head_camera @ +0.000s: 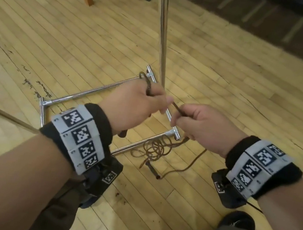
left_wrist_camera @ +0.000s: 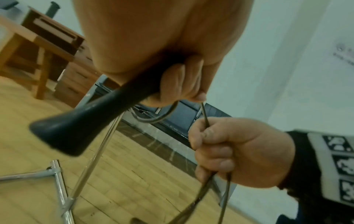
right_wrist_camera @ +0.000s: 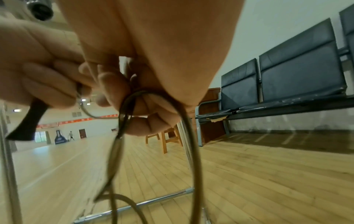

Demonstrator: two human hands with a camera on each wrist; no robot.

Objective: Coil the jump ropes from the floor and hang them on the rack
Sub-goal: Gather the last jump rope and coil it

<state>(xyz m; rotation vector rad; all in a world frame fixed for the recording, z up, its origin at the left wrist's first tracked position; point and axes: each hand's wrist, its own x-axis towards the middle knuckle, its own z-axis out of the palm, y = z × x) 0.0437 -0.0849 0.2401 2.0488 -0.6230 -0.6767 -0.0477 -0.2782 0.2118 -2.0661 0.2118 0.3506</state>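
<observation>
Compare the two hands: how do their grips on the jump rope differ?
The left hand grips the black handle and a loop of cord; the right hand grips cord only. The left hand's loop stands above its knuckles; the right hand's cord trails down to the tangle on the floor. Both are curled around the same jump rope.

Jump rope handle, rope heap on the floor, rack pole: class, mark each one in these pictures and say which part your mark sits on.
jump rope handle (left_wrist_camera: pixel 76 125): left wrist view, on its flared black end.
rope heap (head_camera: pixel 158 148): head view, on the tangled loops on the floor.
rack pole (head_camera: pixel 163 36): head view, midway up the upright chrome tube.
</observation>
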